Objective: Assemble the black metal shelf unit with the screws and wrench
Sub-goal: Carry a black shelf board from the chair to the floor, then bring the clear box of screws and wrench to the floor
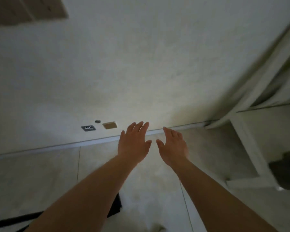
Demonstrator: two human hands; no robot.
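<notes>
Single head-worn wide-angle view, looking forward and down from standing height, wall (141, 64) filling twelve o'clock, floor (40, 173) toward six, left hand (134, 144) and right hand (172, 146) outstretched close at centre, frame tilted, blurred

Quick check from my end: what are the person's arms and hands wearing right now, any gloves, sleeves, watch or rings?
Nothing shows on either one. The left hand and right hand are bare, with no gloves; no rings can be made out, though the picture is soft. Both forearms are uncovered up to the bottom edge of the view, with no sleeve, watch or band.
</notes>
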